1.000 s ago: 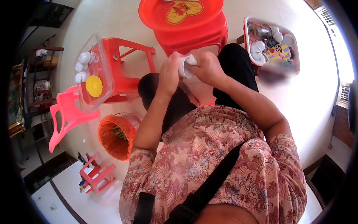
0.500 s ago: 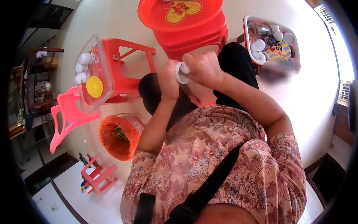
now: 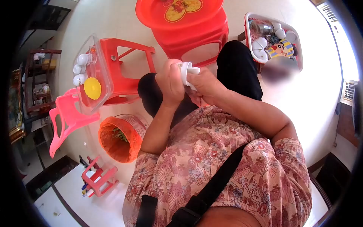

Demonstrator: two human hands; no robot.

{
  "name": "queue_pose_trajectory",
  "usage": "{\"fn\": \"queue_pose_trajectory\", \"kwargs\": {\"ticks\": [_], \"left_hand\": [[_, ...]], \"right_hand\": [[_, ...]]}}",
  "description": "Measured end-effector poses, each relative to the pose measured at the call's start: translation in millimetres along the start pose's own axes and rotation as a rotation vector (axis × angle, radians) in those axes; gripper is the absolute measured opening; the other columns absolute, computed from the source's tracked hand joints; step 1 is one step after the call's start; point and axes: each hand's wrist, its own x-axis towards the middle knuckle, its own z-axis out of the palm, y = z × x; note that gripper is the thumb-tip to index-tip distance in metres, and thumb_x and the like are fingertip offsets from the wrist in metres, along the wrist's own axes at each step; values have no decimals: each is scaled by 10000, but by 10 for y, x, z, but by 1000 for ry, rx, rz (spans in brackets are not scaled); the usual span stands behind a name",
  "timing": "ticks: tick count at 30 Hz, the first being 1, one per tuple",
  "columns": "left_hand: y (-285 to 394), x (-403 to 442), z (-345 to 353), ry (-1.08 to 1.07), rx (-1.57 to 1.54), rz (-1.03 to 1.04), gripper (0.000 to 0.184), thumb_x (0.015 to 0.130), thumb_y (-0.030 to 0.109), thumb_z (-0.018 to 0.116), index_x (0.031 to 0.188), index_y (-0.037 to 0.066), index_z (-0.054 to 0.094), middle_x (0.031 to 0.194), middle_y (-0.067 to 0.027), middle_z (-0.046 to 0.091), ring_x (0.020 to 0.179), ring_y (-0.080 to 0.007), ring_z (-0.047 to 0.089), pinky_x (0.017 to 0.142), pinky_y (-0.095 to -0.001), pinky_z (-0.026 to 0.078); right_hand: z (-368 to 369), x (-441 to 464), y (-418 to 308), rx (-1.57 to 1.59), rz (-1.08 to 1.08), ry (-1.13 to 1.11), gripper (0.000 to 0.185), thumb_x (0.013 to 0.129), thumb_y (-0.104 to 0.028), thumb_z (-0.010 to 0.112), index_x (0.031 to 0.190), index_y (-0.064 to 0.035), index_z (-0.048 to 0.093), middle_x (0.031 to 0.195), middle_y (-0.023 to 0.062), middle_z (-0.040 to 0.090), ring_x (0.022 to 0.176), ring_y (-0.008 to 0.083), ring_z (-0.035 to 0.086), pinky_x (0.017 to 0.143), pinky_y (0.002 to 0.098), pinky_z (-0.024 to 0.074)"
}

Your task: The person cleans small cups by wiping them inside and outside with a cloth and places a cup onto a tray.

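Note:
My left hand (image 3: 171, 82) is wrapped round a small white cup (image 3: 184, 72), its mouth turned toward my right hand. Against the cup's rim, my right hand (image 3: 207, 86) is closed on a white cloth-like piece (image 3: 194, 70); a white end sticks out above the fingers. Its exact kind is hard to make out. Both hands are close together above my lap, between my knees. The cup's far side is hidden by the left fingers.
Ahead stands a red stool stack (image 3: 189, 32) with a red tray (image 3: 204, 9) on top. On a left red stool (image 3: 123, 75), a clear plastic box (image 3: 102, 73) holds white cups and a yellow lid (image 3: 92, 88). A basket (image 3: 247, 36) holds dishes; an orange-lined bucket (image 3: 107, 149) stands lower left.
My right hand has moved down and slightly right, turning at the cup's rim. The cup has tilted a little, and the white piece now shows above my fingers.

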Motion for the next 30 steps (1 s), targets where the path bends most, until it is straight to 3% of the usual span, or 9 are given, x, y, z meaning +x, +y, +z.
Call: {"fn": "queue_pose_trajectory", "kwargs": {"ticks": [4, 6, 7, 11, 15, 18, 21, 25, 30], "left_hand": [[23, 82, 10, 26, 36, 118, 287, 906, 172, 367, 814, -21, 557, 694, -184, 565, 648, -359, 582, 581, -368, 446], [-58, 95, 23, 6, 15, 161, 308, 917, 196, 361, 797, -17, 549, 671, -176, 558, 625, -352, 575, 561, -375, 434], [-101, 70, 28, -11, 5, 99, 328, 927, 213, 355, 791, -17, 545, 664, -173, 556, 611, -343, 568, 553, -376, 425], [-156, 59, -47, -190, -145, -388, 397, 960, 268, 330, 776, -19, 533, 660, -167, 548, 577, -306, 537, 530, -384, 390], [-163, 186, -174, -371, -392, -727, 473, 962, 430, 309, 901, 70, 609, 622, 13, 536, 442, -57, 422, 409, -196, 310], [-13, 158, -169, -262, -90, -390, 428, 952, 350, 374, 870, -22, 571, 741, -157, 595, 665, -287, 584, 590, -352, 445], [77, 66, -27, 24, 113, 32, 404, 910, 358, 445, 964, -17, 583, 788, -156, 614, 709, -300, 611, 630, -343, 473], [-150, 0, -56, 31, 34, 130, 321, 866, 273, 482, 981, -12, 573, 801, -169, 615, 691, -313, 619, 626, -345, 479], [-114, -42, -100, -35, -35, -108, 372, 909, 332, 395, 963, -1, 553, 814, -99, 593, 746, -203, 581, 690, -307, 446]], "right_hand": [[8, -27, -109, -149, -153, -13, 248, 841, -245, 616, 814, 1, 600, 602, 76, 575, 505, 201, 581, 445, 367, 437], [-112, 96, -85, -749, -729, 228, 234, 800, -247, 641, 788, -24, 573, 604, 87, 588, 536, 234, 601, 463, 366, 449], [-145, 128, -122, -1046, -1015, 355, 232, 779, -248, 654, 775, -36, 559, 605, 92, 594, 552, 251, 611, 472, 365, 455], [-228, 200, -297, -1303, -1260, 361, 216, 678, -159, 711, 833, -72, 589, 687, 127, 610, 646, 316, 614, 550, 424, 470], [-180, 220, -231, -1236, -1072, 345, 192, 701, -136, 691, 832, -48, 583, 673, 105, 604, 613, 283, 604, 546, 373, 473], [-183, 296, -55, -874, -973, 265, 205, 820, -221, 602, 787, -18, 597, 625, 121, 596, 519, 249, 582, 457, 362, 446], [-9, 102, -148, -44, -136, 75, 306, 889, -268, 543, 802, 19, 602, 579, 106, 554, 414, 211, 513, 381, 354, 394], [81, 55, -30, -87, -10, 4, 330, 909, -262, 502, 791, 33, 589, 568, 78, 532, 380, 166, 462, 340, 328, 352], [6, 252, 100, -694, -701, 157, 291, 849, -319, 599, 875, -34, 649, 656, 120, 604, 531, 228, 604, 490, 376, 470]]}}
